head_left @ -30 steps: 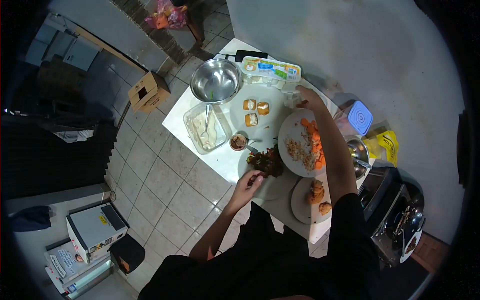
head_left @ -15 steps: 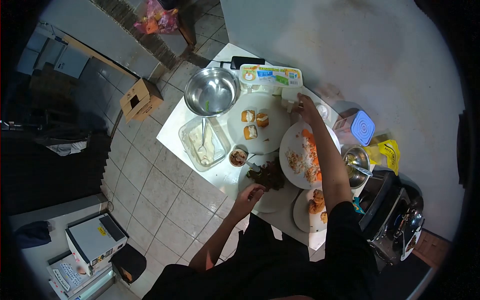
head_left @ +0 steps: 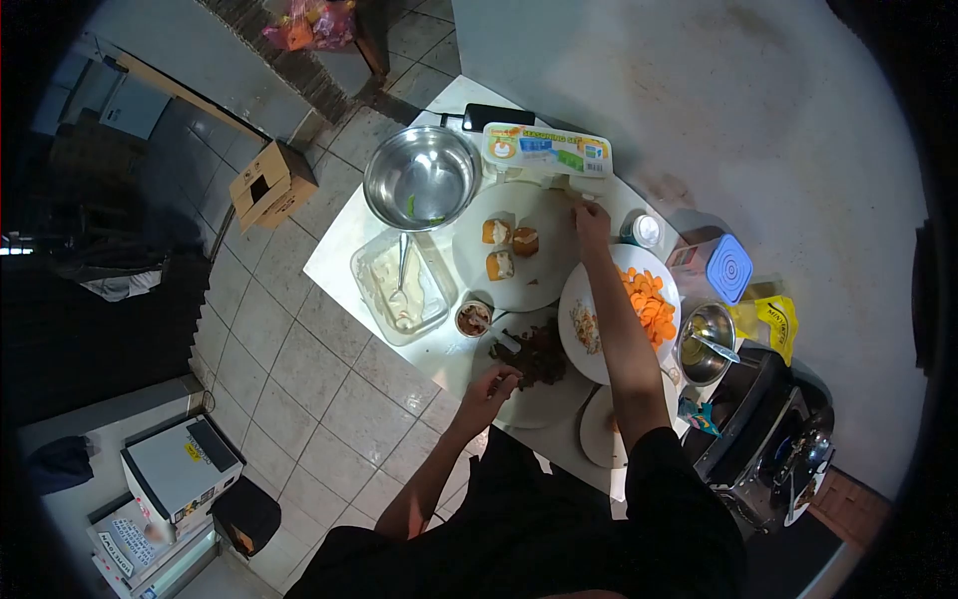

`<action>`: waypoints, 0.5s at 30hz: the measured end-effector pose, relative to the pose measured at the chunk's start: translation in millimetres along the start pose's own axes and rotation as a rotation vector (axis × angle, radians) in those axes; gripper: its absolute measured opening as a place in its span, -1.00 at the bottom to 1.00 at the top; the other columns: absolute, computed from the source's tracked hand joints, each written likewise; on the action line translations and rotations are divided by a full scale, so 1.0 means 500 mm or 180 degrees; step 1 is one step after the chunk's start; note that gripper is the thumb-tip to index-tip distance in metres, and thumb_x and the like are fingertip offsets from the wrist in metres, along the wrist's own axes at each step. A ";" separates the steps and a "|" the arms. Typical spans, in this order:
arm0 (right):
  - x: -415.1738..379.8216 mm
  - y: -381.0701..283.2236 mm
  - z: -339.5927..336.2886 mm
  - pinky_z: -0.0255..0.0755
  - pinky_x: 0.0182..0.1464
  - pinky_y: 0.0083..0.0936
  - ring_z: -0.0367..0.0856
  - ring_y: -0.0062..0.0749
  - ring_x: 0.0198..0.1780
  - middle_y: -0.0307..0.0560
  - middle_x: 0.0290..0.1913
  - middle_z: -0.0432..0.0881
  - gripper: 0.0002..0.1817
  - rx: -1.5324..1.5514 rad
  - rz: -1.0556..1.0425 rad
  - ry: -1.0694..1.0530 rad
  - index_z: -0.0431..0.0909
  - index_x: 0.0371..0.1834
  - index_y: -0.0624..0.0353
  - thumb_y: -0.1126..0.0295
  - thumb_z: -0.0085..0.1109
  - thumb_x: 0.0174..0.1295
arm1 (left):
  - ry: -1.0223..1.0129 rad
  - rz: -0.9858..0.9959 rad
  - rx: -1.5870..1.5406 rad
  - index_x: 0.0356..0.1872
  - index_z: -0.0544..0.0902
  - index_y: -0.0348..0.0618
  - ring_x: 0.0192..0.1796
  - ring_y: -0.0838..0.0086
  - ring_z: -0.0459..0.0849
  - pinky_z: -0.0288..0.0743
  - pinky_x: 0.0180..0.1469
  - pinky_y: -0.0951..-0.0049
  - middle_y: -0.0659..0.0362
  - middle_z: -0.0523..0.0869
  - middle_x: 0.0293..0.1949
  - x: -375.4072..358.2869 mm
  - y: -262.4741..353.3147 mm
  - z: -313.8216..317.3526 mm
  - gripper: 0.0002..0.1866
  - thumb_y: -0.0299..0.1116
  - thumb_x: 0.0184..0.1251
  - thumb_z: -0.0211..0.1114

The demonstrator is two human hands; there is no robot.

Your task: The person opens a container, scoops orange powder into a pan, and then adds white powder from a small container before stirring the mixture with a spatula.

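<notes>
Head camera shows me hands apart, right hand [head_left: 592, 220] by the far seasoning box [head_left: 547, 152], left hand [head_left: 486, 395] at the near leaves [head_left: 541, 361] (neither grip legible); a lowered right forearm [head_left: 623, 339] could scatter the carrots [head_left: 655, 311].

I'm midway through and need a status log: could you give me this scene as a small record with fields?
Left hand: fingers at the edge of the near plate; any grip unclear
Right hand: near the seasoning box; any grip unclear
Near plate holds: dark leafy food
Middle plate: three pieces
Carrot plate: orange slices, brown crumbs; partly hidden by the right arm
Metal bowl: green scraps
Clear container: white food, spoon
</notes>
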State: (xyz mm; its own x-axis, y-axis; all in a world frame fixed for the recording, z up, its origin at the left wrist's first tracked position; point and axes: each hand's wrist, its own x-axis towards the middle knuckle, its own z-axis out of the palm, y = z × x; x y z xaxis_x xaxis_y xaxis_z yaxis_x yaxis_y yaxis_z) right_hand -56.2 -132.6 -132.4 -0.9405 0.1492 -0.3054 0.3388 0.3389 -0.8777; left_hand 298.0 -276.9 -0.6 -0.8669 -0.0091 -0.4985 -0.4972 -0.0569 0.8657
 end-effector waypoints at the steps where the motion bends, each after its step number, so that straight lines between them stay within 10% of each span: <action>1: -0.003 -0.007 0.006 0.48 -0.21 -0.51 0.58 -0.49 -0.32 -0.12 -0.25 0.66 -0.73 -0.0002 0.0006 -0.0006 0.63 -0.06 0.30 0.34 0.17 0.30 | 0.0004 -0.0007 -0.0002 0.05 0.63 -0.19 -0.24 0.61 0.57 0.50 -0.08 0.54 0.23 0.67 -0.25 0.003 0.000 -0.001 -0.70 -0.18 0.60 0.16; 15: -0.028 -0.121 0.093 0.42 -0.42 -0.57 0.51 -0.56 -0.49 -0.15 -0.29 0.62 -0.63 0.0576 0.0278 -0.0716 0.56 0.12 0.17 0.19 0.24 0.37 | 0.0151 -0.0009 -0.0096 -0.01 0.64 -0.18 -0.30 0.59 0.61 0.50 -0.18 0.54 0.23 0.68 -0.29 -0.008 -0.009 0.001 -0.77 -0.25 0.53 0.23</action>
State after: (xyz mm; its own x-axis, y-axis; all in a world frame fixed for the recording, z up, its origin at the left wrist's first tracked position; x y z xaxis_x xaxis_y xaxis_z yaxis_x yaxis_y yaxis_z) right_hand -64.8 -198.1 -92.4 -0.8973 -0.0460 -0.4390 0.4272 0.1597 -0.8900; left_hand 304.0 -276.0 -2.5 -0.8624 -0.0561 -0.5032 -0.4978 -0.0871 0.8629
